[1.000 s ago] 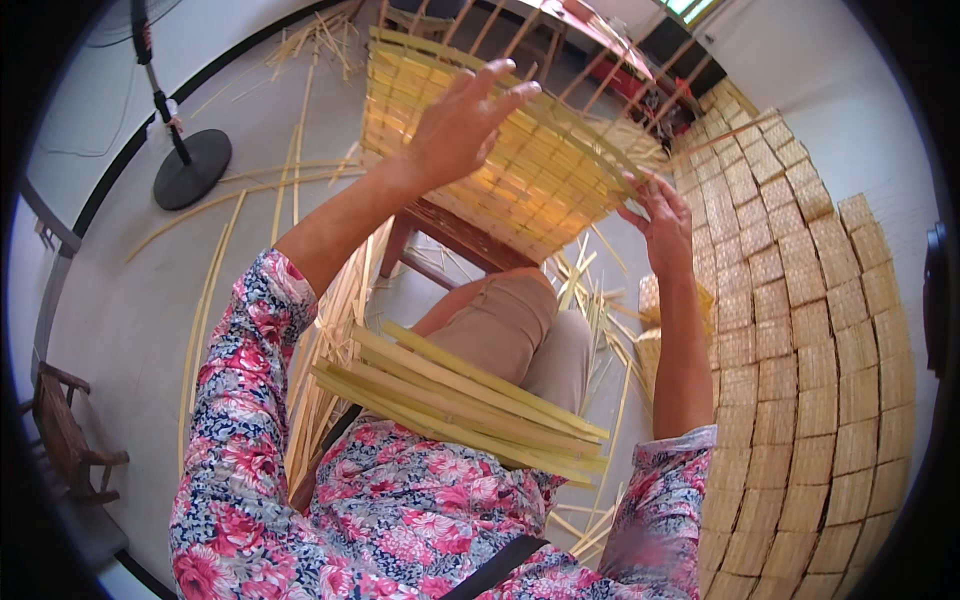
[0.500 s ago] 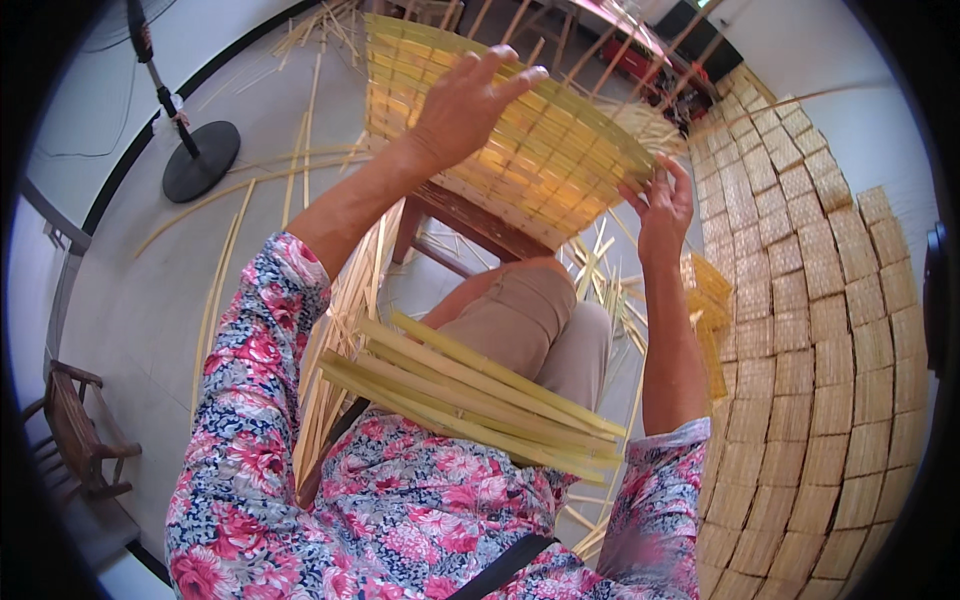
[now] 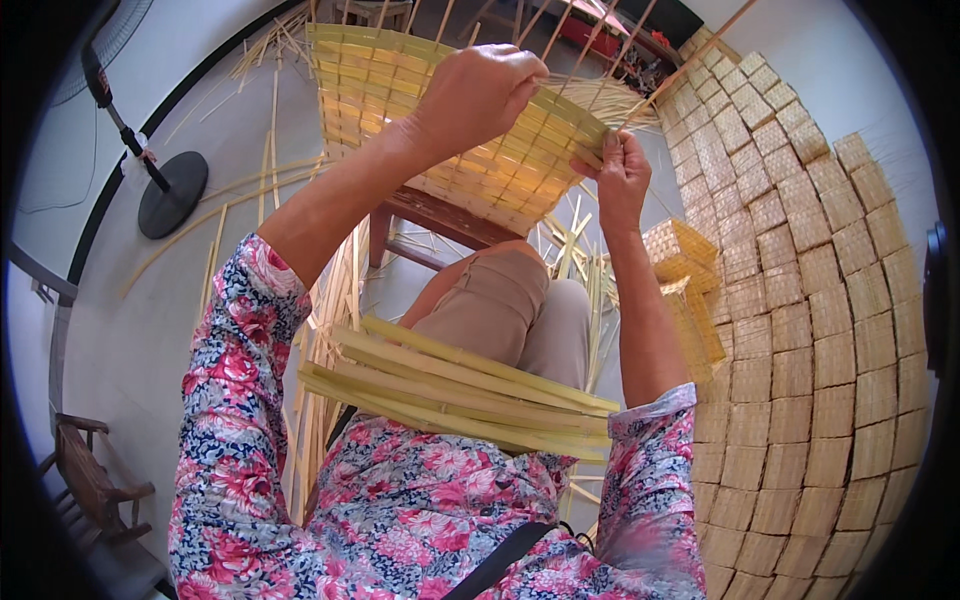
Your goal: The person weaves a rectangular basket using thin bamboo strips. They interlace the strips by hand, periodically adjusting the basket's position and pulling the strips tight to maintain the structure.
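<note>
Our left hand (image 3: 475,95) curls at the rim (image 3: 375,40) of the basket (image 3: 370,95); we cannot tell whether it grips. Our right hand (image 3: 622,180) pinches the rim's right end between thumb and fingers. The basket sits on the stool (image 3: 455,222), beyond our knees (image 3: 515,270). Loose strips (image 3: 470,390) lie across our lap (image 3: 465,335).

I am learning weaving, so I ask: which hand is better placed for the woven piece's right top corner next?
Probably the right hand: it pinches that corner of the woven piece, while the left hand is nearer the middle of its top edge.
</note>
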Motion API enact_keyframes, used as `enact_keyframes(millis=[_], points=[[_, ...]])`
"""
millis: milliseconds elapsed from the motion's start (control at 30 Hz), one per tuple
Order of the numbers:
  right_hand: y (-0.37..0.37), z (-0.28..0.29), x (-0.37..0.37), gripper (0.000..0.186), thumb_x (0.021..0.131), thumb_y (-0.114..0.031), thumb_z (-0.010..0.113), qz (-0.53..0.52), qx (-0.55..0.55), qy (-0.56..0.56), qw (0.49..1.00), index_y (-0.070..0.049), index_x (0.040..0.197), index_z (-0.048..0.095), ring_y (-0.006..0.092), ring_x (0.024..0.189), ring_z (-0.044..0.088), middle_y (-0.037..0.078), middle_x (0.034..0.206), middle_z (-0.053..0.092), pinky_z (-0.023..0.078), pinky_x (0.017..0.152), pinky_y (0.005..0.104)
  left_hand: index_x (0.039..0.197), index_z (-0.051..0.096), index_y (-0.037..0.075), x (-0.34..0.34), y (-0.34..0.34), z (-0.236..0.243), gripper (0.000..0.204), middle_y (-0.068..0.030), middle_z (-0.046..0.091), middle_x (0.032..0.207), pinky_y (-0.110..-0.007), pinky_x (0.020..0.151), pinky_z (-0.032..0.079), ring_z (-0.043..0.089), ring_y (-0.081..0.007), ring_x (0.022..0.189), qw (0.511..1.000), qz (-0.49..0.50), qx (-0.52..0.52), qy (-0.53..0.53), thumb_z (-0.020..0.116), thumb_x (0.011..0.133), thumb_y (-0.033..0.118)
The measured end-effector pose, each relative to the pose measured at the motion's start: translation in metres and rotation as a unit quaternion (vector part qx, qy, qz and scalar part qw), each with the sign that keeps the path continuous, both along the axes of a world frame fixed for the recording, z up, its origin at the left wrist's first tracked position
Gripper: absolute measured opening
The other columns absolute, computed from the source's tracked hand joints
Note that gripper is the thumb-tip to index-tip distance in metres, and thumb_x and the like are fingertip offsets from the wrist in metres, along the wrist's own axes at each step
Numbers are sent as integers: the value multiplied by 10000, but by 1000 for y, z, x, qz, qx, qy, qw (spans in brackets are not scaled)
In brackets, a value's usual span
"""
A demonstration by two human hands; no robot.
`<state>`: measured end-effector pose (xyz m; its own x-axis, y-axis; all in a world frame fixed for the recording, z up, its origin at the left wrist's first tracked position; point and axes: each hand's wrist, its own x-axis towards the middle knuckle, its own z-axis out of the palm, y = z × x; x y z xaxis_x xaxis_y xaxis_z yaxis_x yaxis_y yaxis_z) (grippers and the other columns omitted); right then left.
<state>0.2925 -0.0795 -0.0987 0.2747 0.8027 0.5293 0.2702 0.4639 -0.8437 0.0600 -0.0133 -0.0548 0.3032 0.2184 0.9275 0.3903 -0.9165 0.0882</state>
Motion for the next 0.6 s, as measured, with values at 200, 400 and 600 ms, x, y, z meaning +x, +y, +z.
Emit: enact_keyframes(millis=[200, 400, 600], points=[[-9, 5, 0, 223, 1035, -208, 477, 23, -38, 2, 999, -26, 1009, 603, 119, 823, 658, 41, 918, 640, 614, 652, 270, 1029, 720, 69, 10, 4, 10, 181, -131, 703, 788, -316, 615, 539, 687, -235, 653, 999, -33, -37, 0, 640, 902, 172], [-17, 6, -3, 211, 1033, -177, 473, 48, -48, 18, 998, -28, 1008, 621, 93, 811, 647, 22, 904, 639, 595, 627, 242, 1006, 718, 17, 38, -5, 23, 220, -143, 710, 776, -324, 634, 546, 696, -234, 663, 996, -49, -62, 40, 658, 869, 178], [-23, 7, -12, 202, 1028, -157, 479, 66, -43, 24, 997, -24, 997, 628, 76, 798, 636, 11, 882, 633, 590, 607, 231, 904, 715, -7, 61, 0, 34, 185, -111, 711, 727, -289, 612, 555, 700, -169, 632, 986, -34, -145, 81, 683, 846, 166]])
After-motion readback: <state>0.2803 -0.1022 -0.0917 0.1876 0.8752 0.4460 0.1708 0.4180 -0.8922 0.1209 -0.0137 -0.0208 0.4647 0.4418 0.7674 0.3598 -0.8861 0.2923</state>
